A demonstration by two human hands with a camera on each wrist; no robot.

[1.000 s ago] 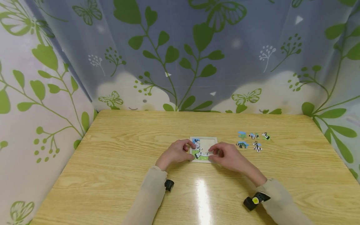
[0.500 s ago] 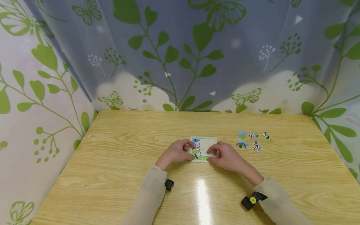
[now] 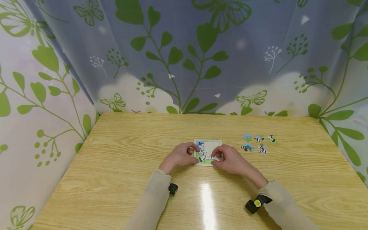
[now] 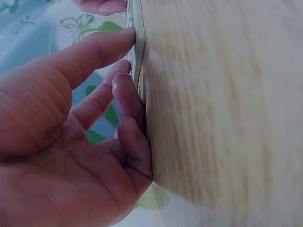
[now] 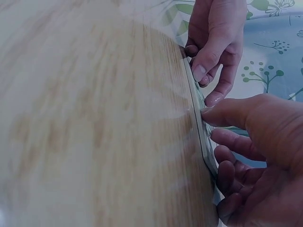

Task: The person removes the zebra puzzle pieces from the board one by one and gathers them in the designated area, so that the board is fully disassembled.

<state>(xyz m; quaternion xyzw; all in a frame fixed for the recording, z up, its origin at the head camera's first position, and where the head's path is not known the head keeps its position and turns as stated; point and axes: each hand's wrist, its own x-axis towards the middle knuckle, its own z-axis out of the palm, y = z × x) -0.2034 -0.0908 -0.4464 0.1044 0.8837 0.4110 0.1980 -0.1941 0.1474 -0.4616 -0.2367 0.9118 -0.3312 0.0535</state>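
Note:
A small puzzle board point(image 3: 218, 141) with a pale rim lies on the table, part of a zebra picture filling its left and lower sides. My left hand point(image 3: 181, 155) holds the board's left side, thumb near the front corner and index finger farther back. With thumb and index finger, my right hand point(image 3: 232, 159) pinches a striped green-and-white puzzle piece point(image 3: 208, 157) at the board's lower right; the fingers partly cover it. In the right wrist view, the board point(image 5: 198, 113) appears edge-on with both hands at it, and the piece cannot be made out.
Several loose puzzle pieces point(image 3: 247, 148) lie in two rows to the right of the board. The wooden table point(image 3: 129, 140) meets a leaf-patterned curtain point(image 3: 184, 64) at its back edge. Each wrist wears a black camera point(image 3: 253, 207).
My right hand has shifted slightly left over the board, to the lower-right part of the picture, then almost stopped. My left hand has stayed in place, and the loose pieces have not moved.

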